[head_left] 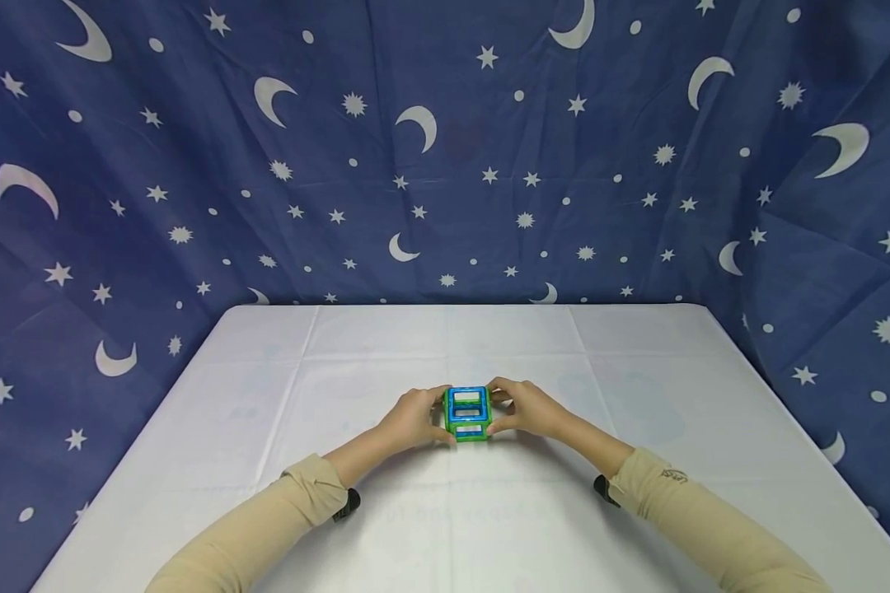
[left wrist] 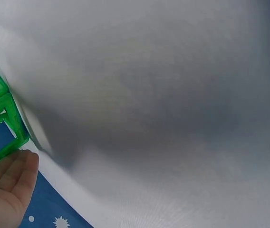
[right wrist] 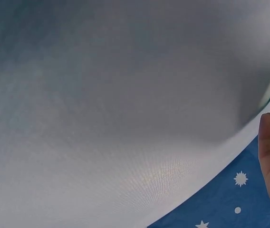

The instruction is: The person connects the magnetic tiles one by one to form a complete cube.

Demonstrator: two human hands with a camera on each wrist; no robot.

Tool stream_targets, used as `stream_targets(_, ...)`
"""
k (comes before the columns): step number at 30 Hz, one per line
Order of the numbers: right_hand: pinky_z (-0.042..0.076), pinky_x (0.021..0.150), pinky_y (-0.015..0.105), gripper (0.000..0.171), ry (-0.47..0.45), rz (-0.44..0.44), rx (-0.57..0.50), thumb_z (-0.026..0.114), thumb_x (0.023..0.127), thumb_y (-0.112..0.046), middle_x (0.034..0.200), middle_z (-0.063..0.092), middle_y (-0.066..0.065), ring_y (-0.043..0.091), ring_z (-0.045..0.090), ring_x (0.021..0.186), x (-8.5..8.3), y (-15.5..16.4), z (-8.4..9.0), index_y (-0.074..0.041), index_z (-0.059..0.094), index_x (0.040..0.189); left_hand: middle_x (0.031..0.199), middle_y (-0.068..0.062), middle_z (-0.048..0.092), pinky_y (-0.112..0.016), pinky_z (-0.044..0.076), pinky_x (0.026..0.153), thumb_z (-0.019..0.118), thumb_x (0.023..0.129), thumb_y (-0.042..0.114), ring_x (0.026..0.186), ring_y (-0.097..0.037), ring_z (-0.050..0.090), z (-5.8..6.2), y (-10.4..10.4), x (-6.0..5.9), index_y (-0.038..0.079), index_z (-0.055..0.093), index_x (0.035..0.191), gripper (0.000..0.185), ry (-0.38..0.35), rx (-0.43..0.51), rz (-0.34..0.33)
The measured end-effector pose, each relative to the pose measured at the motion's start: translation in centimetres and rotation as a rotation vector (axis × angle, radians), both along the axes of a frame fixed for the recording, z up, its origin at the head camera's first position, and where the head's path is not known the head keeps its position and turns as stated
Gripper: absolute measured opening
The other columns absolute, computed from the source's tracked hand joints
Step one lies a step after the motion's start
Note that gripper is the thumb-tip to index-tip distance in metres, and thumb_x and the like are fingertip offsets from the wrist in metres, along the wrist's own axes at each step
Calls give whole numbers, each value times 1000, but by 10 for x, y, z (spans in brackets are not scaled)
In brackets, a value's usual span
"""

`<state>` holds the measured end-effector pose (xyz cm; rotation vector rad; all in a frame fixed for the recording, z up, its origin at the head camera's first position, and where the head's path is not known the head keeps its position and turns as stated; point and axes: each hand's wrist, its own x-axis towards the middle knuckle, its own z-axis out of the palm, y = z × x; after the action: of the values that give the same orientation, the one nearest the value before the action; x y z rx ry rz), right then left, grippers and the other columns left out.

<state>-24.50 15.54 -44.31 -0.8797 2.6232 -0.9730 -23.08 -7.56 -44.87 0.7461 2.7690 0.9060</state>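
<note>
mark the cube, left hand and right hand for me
cube (head_left: 468, 413): head view, on its blue top frame.
left hand (head_left: 414, 418): head view, on the back of the hand.
right hand (head_left: 525, 408): head view, on the back of the hand.

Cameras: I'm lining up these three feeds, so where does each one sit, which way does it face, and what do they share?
Head: worn on the head, looking forward and down at the table; both sleeves, left hand and right hand grip the cube.
Left wrist: faces the tablecloth; palm and fingers at the lower left.
Right wrist: faces the tablecloth; fingers at the right edge.
Shared: all three show the cube's green frame, the white cloth and the starry backdrop.
</note>
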Motion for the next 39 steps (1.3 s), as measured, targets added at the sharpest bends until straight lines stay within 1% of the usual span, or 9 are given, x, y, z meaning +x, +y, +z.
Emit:
stream_targets(4, 56, 82, 32, 61, 2, 1, -9, 80, 74, -25, 121, 62, 22, 33, 62, 110, 0, 2, 0, 3, 52, 120, 122, -19, 63, -41, 51, 93, 85, 66, 28, 108, -31, 62, 2, 1, 0, -8, 43, 135, 88, 2, -13, 8)
stream_targets(12, 56, 85, 33, 62, -11, 1, -9, 80, 75, -26, 122, 61, 20, 32, 61, 112, 1, 6, 4, 3, 52, 122, 121, -21, 62, -41, 45, 101, 86, 64, 24, 114, -32, 60, 5, 7, 0, -9, 40, 137, 91, 4, -19, 5)
stream_targets(18, 55, 87, 38, 64, -36, -7, 2, 79, 76, -27, 124, 60, 20, 34, 59, 113, 1, 14, 10, 4, 52, 124, 126, -22, 59, -43, 44, 102, 85, 65, 22, 116, -33, 58, 6, 14, -4, -8, 38, 139, 93, -31, 34, -17)
stream_targets(23, 54, 88, 43, 65, -9, -12, 12, 78, 77, -26, 127, 58, 21, 36, 58, 115, -3, 21, 11, 4, 52, 128, 133, -21, 54, -42, 44, 103, 84, 69, 22, 120, -34, 55, 5, 21, -11, -3, 34, 143, 93, -57, 56, -17)
stream_targets(27, 54, 89, 42, 67, 1, -17, 8, 77, 78, -24, 130, 56, 23, 37, 57, 116, -6, 23, 7, 5, 49, 131, 134, -20, 53, -41, 43, 104, 83, 68, 22, 121, -32, 55, 3, 24, -15, -4, 32, 144, 95, -63, 72, -11)
stream_targets(32, 53, 90, 42, 69, -3, -21, 9, 77, 78, -23, 131, 54, 24, 38, 56, 118, -7, 25, 1, 7, 46, 132, 136, -19, 51, -40, 45, 101, 83, 69, 21, 121, -33, 54, -1, 26, -16, -5, 31, 144, 94, -68, 66, -11)
stream_targets(39, 53, 90, 42, 71, 17, -31, -5, 77, 77, -24, 131, 55, 21, 34, 57, 118, -6, 25, -5, 3, 45, 134, 136, -20, 50, -42, 45, 101, 83, 69, 22, 122, -34, 53, -3, 26, -17, -7, 31, 142, 94, -55, 52, -26)
